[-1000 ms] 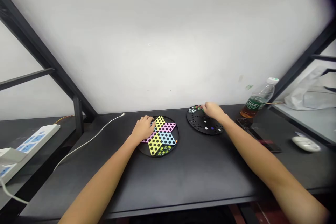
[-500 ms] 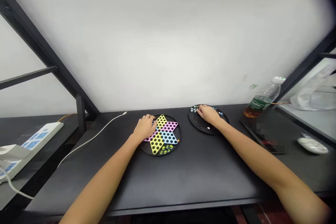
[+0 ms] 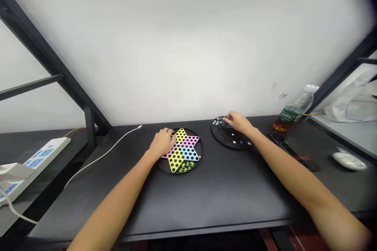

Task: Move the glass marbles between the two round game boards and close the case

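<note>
My left hand (image 3: pixel 161 142) lies over the left side of a round Chinese checkers board (image 3: pixel 176 159). Its fingers stretch across the board's edge and hold nothing visible. Yellow, pink and blue points form the star, and several green-yellow marbles (image 3: pixel 186 166) sit at the near rim. To the right, my right hand (image 3: pixel 238 121) hovers at the far side of a black round tray with holes (image 3: pixel 221 132). Thumb and fingers are pinched; anything between them is too small to make out. Clear and blue marbles (image 3: pixel 217 121) lie along the tray's far edge, with a few others scattered near its front.
A half-full drink bottle (image 3: pixel 291 111) stands at the back right, beside a dark remote-like object (image 3: pixel 287 147) and a white mouse (image 3: pixel 350 161). A white cable (image 3: pixel 103 154) runs across the left, near a power strip (image 3: pixel 44 159). Metal frame bars slant at both sides.
My right hand has lifted and shifted slightly right and back, its fingers now pinched. More marbles show on the black tray, some near its front. My left hand stays put.
</note>
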Demonstrator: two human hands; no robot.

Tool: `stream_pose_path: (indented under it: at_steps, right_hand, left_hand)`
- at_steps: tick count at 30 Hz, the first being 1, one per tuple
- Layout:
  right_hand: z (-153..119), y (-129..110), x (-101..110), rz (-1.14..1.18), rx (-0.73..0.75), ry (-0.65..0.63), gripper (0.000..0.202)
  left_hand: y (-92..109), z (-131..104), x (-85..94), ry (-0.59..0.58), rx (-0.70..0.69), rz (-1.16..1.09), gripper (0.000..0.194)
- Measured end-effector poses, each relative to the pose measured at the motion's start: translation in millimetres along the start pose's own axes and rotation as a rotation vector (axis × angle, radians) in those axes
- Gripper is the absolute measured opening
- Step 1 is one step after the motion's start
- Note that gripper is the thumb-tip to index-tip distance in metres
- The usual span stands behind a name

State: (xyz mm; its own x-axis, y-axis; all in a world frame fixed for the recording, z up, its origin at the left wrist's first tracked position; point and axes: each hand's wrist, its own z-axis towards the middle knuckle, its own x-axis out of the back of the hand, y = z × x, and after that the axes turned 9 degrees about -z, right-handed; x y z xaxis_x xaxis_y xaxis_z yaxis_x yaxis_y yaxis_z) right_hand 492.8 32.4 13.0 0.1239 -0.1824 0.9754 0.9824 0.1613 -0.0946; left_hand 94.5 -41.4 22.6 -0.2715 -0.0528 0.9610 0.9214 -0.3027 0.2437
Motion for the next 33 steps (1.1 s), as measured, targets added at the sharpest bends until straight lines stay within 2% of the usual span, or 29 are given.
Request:
stream_pose_path:
  at_steps: [5, 8, 12, 16, 20, 23, 25, 27, 30, 33]
  right_hand:
    - [0.6, 22.2, 21.5, 0.066, 0.058, -0.36, 0.035]
    - [-1.7, 20.1, 26.9, 0.088, 0.145, -0.471, 0.035]
    - [-2.1, 9.6, 26.0, 0.059, 0.166, -0.461, 0.03]
    - [-1.2, 9.7, 23.0, 0.076, 0.141, -0.417, 0.03]
    - [-3.1, 7.3, 34.3, 0.082, 0.147, -0.405, 0.03]
    - [-14.0, -18.6, 56.1, 0.102, 0.192, -0.392, 0.029]
    - [-30.1, -51.3, 71.7, 0.129, 0.279, -0.368, 0.029]
    - [-52.8, -91.1, 83.0, 0.18, 0.44, -0.367, 0.029]
    - [-88.5, -145.2, 86.8, 0.24, 0.76, -0.396, 0.027]
    - [-109.1, -171.3, 77.2, 0.173, 0.88, -0.393, 0.03]
  left_hand:
    - [-0.3, 0.7, -0.7, -0.003, -0.002, 0.007, 0.042]
    - [0.2, 0.8, -0.2, -0.001, 0.0, 0.008, 0.042]
    - [0.4, 0.8, 0.5, -0.005, -0.002, 0.011, 0.041]
    - [0.2, 1.1, 0.0, -0.004, -0.007, 0.015, 0.041]
    - [0.4, 1.1, -0.1, -0.006, 0.004, 0.001, 0.041]
    - [1.3, 0.9, 0.7, -0.006, 0.016, 0.005, 0.042]
    - [2.2, 0.7, 0.8, -0.002, 0.02, 0.02, 0.042]
    - [3.6, 0.4, 0.3, 0.01, 0.024, 0.044, 0.042]
    - [6.8, -0.6, -0.9, 0.044, 0.033, 0.118, 0.043]
    - [10.1, -2.1, 1.1, 0.073, 0.076, 0.198, 0.046]
